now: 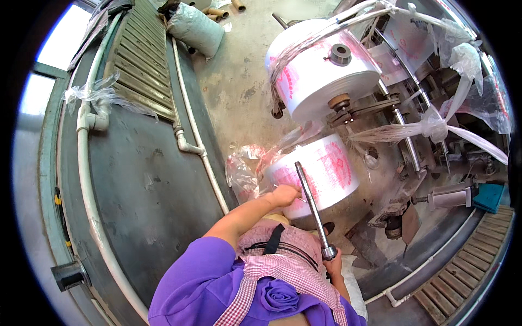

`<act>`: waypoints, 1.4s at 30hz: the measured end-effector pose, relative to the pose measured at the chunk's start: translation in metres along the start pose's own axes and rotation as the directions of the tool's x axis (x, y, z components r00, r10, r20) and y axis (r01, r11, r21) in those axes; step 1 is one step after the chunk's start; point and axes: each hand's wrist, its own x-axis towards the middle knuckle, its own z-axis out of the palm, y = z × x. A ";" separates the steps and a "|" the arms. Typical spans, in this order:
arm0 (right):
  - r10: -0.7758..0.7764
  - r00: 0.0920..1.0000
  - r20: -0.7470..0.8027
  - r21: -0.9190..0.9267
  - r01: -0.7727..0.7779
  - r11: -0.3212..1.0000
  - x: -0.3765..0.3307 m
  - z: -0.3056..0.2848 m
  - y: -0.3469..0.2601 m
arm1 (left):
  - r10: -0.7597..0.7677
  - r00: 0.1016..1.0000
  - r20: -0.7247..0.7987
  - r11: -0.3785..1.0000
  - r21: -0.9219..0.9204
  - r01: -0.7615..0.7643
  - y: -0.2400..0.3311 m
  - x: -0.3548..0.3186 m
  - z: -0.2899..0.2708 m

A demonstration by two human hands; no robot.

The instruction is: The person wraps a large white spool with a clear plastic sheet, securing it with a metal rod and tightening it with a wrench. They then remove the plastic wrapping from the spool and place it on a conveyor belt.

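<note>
Left hand: the left hand (285,195) reaches up from the purple sleeve toward 12 o'clock and rests on the near end of the lower roll; its fingers (294,190) are curled and look pinched on something thin and pale, too small to make out.

Right hand: the right hand (332,264) sits low, at about 5 o'clock from the left hand, with its fingers wrapped closed around the bottom end of the long grey metal rod (311,207).

Rod: it slants up toward 11 o'clock from the right hand, its knurled collar just above the grip; its upper tip lies over the face of the lower roll, just beside the left fingers at their 1 o'clock.

Lower roll: the white roll of plastic film with pink printing (321,174) lies on its side on the floor, directly at 12 o'clock from the person's body; the left fingers touch its near rim, and the rod crosses its front.

Upper roll: a larger white roll of pink-printed plastic film (315,70) is mounted on a machine shaft, at 12 o'clock from the lower roll and well apart from both hands.

Loose film: crumpled clear plastic film with pink marks (243,171) lies at 9 o'clock of the lower roll, near the left hand.

Machine: a grey metal film machine (424,146) with rollers and knotted film strips stands at 3 o'clock of the rolls.

Floor: the stained concrete floor (239,81) carries the lower roll.

Wall side: white plastic pipes (201,152) run along a dark wall at 9 o'clock.
</note>
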 end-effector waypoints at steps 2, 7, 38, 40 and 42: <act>0.004 1.000 0.009 -0.025 -0.003 1.000 0.006 0.002 0.009 | 0.094 0.995 0.040 0.995 0.015 -0.094 0.015 0.010 0.013; 0.074 0.996 0.051 -0.021 -0.073 0.997 -0.012 -0.017 0.020 | 0.275 0.936 0.220 0.942 0.132 -0.308 0.070 0.060 0.065; 0.422 0.897 0.129 -0.283 -0.375 0.883 0.045 -0.077 0.224 | 0.108 0.716 0.690 0.801 0.366 -0.474 0.166 0.195 0.359; 0.435 0.884 0.170 -0.285 -0.378 0.881 0.072 -0.066 0.219 | 0.061 0.755 0.653 0.844 0.370 -0.388 0.148 0.207 0.360; 0.390 0.906 0.163 -0.281 -0.337 0.899 0.095 -0.052 0.217 | -0.038 0.822 0.568 0.871 0.422 -0.252 0.128 0.208 0.363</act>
